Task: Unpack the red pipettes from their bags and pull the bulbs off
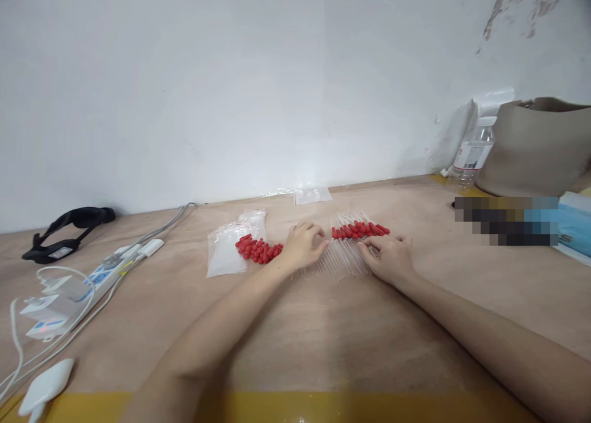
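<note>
In the head view we are resting both hands on a row of clear droppers [344, 260] with red bulbs [360, 229], laid side by side on the bench [323, 337] with the bulbs all pointing toward the wall, probably so the glass stems stay lined up and easy to count or gather. Our left hand [302, 245] is lying palm down at the left end of the row, fingers curled loosely and pressing on the stems rather than closing round any one of them; it is holding nothing. Our right hand [390, 258] is lying flat at the right end, fingers stretched toward the bulbs, likewise gripping nothing, only touching the stems. Placed at the two ends, the hands are hemming the row in, which we judge is keeping the round stems from rolling apart. Just left of the left hand a loose heap of spare bulbs [258, 249] is sitting partly on a clear bag [224, 253], near enough to reach without stretching. More bags [313, 194] are lying farther back by the wall. Well apart on the left, a power strip [99, 275] and a black strap [69, 226] are sitting clear of the work; a bottle [473, 152] is standing at the far right.
</note>
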`<control>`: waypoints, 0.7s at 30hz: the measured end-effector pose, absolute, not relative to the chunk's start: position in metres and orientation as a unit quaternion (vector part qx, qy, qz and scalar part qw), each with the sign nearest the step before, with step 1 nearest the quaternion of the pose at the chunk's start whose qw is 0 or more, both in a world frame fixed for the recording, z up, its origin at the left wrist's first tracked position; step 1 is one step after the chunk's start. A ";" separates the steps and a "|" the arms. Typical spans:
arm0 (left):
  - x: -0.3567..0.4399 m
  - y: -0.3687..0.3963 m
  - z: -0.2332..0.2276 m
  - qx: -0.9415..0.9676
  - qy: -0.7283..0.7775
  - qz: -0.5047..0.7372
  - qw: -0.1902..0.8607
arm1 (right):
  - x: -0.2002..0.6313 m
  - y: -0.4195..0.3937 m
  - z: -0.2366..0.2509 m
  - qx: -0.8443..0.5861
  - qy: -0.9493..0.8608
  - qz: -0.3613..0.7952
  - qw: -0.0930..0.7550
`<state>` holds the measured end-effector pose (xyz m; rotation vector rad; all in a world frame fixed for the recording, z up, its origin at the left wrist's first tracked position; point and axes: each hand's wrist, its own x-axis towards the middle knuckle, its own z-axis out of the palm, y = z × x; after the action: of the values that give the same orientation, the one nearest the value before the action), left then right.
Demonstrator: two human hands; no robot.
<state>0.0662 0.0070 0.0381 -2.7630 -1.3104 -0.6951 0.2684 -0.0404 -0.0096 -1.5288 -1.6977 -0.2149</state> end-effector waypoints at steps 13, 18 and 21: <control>0.126 0.058 0.029 -0.744 -0.647 -0.081 -0.145 | 0.267 -0.043 -0.010 -0.598 -0.693 -0.085 0.392; 0.123 0.063 0.034 -0.726 -0.660 -0.124 -0.149 | 0.268 -0.042 -0.013 -0.599 -0.688 -0.088 0.400; 0.109 0.055 0.042 -0.744 -0.634 -0.162 -0.136 | 0.268 -0.042 -0.014 -0.598 -0.681 -0.088 0.414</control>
<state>0.1086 0.0550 0.0417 -2.5631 -2.1846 -0.5571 0.2684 -0.0417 -0.0142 -1.5025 -1.7103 -0.2206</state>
